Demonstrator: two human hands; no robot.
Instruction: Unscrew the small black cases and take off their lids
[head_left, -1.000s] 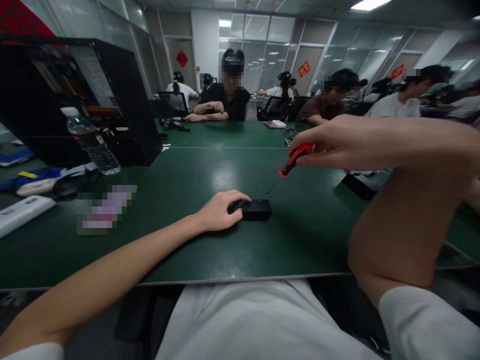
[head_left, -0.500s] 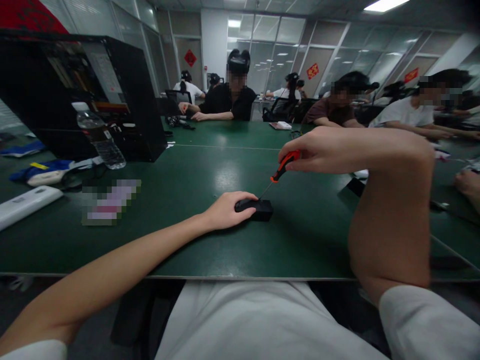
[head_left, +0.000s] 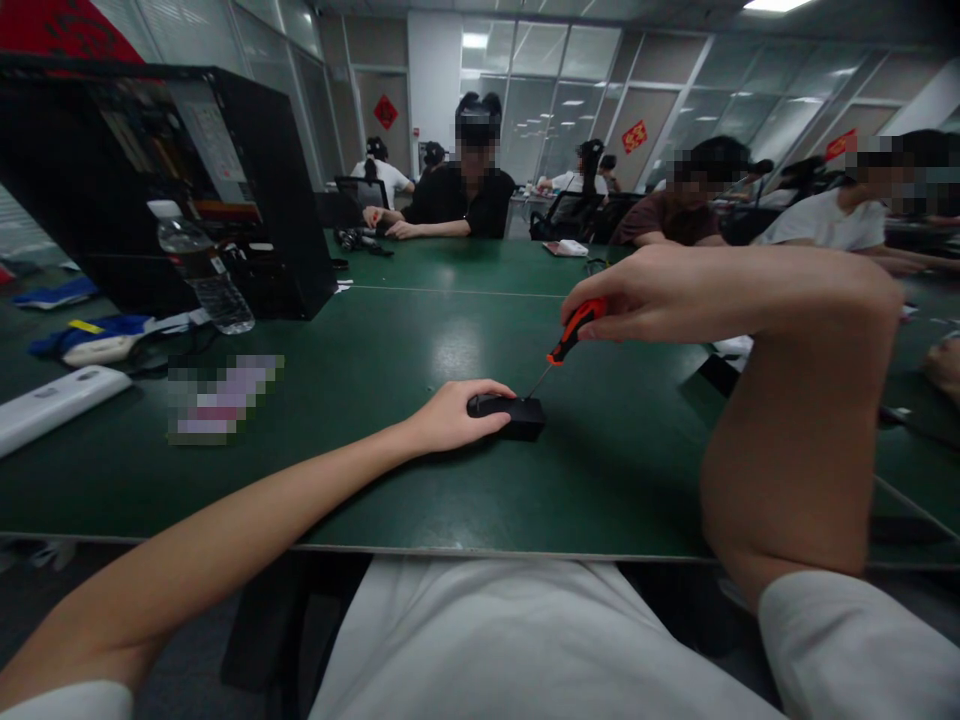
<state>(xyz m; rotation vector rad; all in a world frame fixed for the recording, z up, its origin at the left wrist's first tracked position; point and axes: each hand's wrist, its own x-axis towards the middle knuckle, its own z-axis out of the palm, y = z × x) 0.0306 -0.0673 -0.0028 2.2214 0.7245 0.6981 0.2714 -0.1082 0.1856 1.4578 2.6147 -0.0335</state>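
A small black box-shaped object (head_left: pixel 525 422) lies on the green table (head_left: pixel 450 510), its exact kind unclear. My left hand (head_left: pixel 459 415) is closed round its left part, thumb on the near side and fingers over the far side. Above and to the right, my right hand (head_left: pixel 626 295) grips the red-and-black handle of a screwdriver (head_left: pixel 576 330). The tool slants down to the left, and its thin shaft ends at the top of the black object near its right end. The palm of my left hand hides the object's left end.
To the left are a blurred-out flat item (head_left: pixel 229 400), a white elongated device (head_left: pixel 60 408), a plastic bottle (head_left: pixel 204 268) and a large black case (head_left: pixel 262 180). A person in black (head_left: pixel 472 200) sits opposite. More people sit at the right, near a dark flat item (head_left: pixel 718 376).
The screwdriver's tip has shifted slightly to the right along the black object's top. My right wrist and forearm have moved a little to the right. My left hand keeps its hold.
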